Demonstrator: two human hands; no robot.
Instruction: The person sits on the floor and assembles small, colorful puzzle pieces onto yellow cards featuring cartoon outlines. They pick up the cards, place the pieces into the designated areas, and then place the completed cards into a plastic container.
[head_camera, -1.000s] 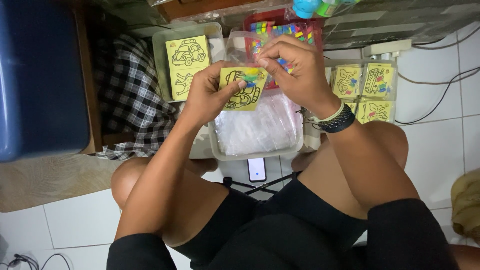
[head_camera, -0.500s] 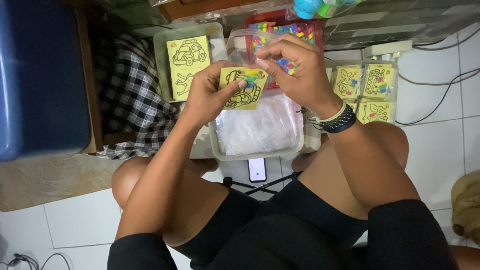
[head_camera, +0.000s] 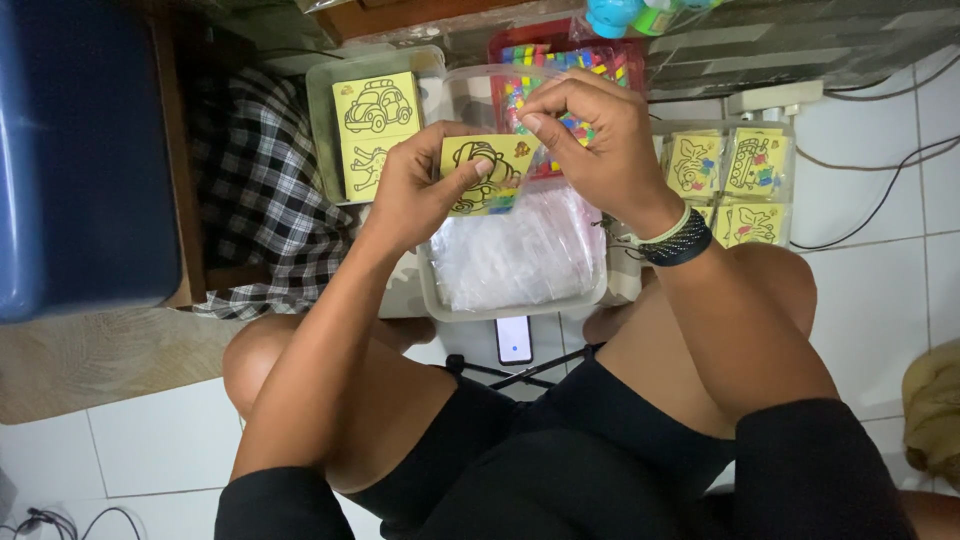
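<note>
My left hand grips a small yellow picture card with a black line drawing, thumb pressed on its face. My right hand pinches the card's upper right corner, next to a strip of small coloured tubes at the card's right edge. A dark beaded bracelet circles my right wrist. Both hands hover over a clear plastic tub filled with clear plastic bags.
A tray at the left holds yellow cards with car drawings. Packed yellow cards lie at the right. A red box of coloured tubes sits behind. A phone lies on the white tiles between my knees. A blue bin and checked cloth are at the left.
Both hands have held the card in nearly the same place; my right fingers shifted slightly along its top right corner.
</note>
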